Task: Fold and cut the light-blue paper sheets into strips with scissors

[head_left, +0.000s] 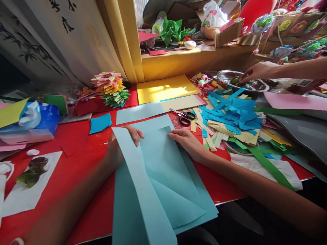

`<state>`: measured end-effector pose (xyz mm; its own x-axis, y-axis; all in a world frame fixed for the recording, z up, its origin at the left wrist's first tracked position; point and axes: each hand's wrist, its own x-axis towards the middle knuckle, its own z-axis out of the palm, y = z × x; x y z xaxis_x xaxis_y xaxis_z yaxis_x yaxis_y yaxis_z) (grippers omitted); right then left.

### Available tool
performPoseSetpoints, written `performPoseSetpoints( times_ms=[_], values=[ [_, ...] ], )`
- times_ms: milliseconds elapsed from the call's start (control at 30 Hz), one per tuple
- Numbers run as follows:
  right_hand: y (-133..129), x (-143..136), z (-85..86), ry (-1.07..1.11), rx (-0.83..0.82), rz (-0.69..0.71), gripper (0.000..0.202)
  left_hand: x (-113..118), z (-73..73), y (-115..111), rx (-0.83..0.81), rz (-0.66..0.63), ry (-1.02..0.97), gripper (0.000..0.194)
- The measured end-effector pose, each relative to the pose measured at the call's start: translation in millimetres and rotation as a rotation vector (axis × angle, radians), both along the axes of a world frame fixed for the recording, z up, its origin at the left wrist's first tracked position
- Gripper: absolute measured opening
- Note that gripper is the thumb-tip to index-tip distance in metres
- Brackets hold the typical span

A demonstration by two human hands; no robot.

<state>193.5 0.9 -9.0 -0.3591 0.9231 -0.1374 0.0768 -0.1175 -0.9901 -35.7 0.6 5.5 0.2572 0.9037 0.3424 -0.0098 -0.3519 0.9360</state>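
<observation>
A light blue paper sheet (163, 156) lies over more light blue paper (204, 204) at the table's front edge. Its left side stands up as a long strip-like flap (138, 173), and a slanting crease runs across its lower part. My left hand (135, 134) is partly behind this flap, its curled fingers gripping the sheet near the top. At the top right corner, my right hand (187, 141) pinches the same sheet between thumb and fingers. Black-handled scissors (186, 117) rest slightly open just beyond my right hand.
Cut paper strips (235, 115) are heaped at right. Behind lie yellow paper (166, 88) and a stack of folded colored pieces (111, 88). Another person's hand (260, 73) reaches into a metal bowl (222, 76). A tissue pack (43, 119) stands at left on the red table (94, 211).
</observation>
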Motion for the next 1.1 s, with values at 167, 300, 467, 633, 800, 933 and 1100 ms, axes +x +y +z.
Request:
performPoseSetpoints(
  times_ms=[167, 300, 467, 633, 800, 933, 1100],
  values=[
    [-1, -1, 0.0, -0.021, 0.011, -0.010, 0.029, 1, 11.6, -1, -0.010, -0.033, 0.100, 0.044],
    [2, 2, -1.4, 0.001, -0.019, -0.016, 0.027, -5, 17.0, 1, -0.032, -0.133, 0.073, 0.051],
    [2, 0, 3.8, -0.024, -0.031, 0.006, 0.023, -9, 13.1, 2, -0.167, 0.042, 0.176, 0.031],
    [-4, -8, 11.1, 0.043, -0.095, 0.086, 0.018, 11, 9.0, -9, -0.283, 0.033, 0.496, 0.031],
    [-10, -10, 11.8, 0.012, -0.086, 0.195, 0.025, 22, 7.8, -17, -0.215, 0.067, 0.489, 0.030],
    [-11, -10, 10.0, -0.032, -0.010, 0.178, 0.023, 14, 10.4, -18, -0.147, 0.018, 0.413, 0.027],
    [-8, -10, 7.6, -0.041, 0.046, 0.023, 0.025, -4, 9.2, -10, -0.206, -0.078, 0.215, 0.031]
  ],
)
